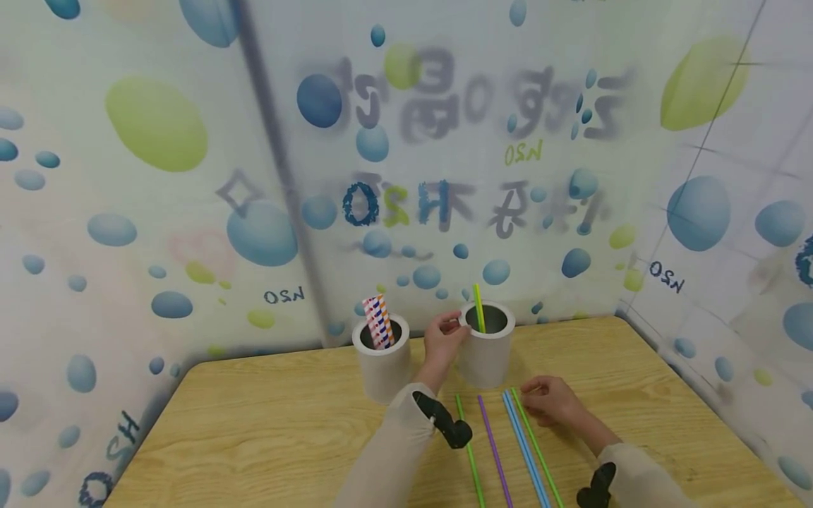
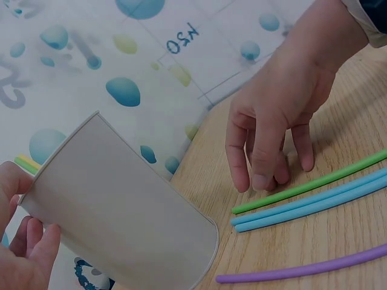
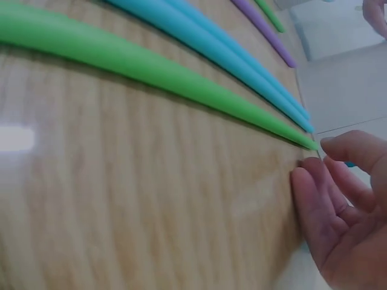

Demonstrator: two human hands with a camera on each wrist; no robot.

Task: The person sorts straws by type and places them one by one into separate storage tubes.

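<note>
My left hand (image 1: 444, 346) holds the rim of the right-hand white cup (image 1: 485, 360), its fingertips at the lip in the left wrist view. A yellow and a green straw (image 1: 479, 308) stand in that cup. My right hand (image 1: 554, 401) is by the far end of a green straw (image 1: 536, 444) lying on the table. Its thumb and fingers are apart with nothing between them, and the thumb tip is close to the straw's end in the right wrist view. Left of this straw lie two blue straws (image 1: 524, 448) side by side, then a purple straw (image 1: 495, 449) and another green straw (image 1: 471, 458).
A second white cup (image 1: 386, 370) stands to the left, holding several patterned straws (image 1: 379, 322). Both cups are near the back of the wooden table (image 1: 254, 430). A printed curtain (image 1: 343, 282) hangs right behind the table and along its sides.
</note>
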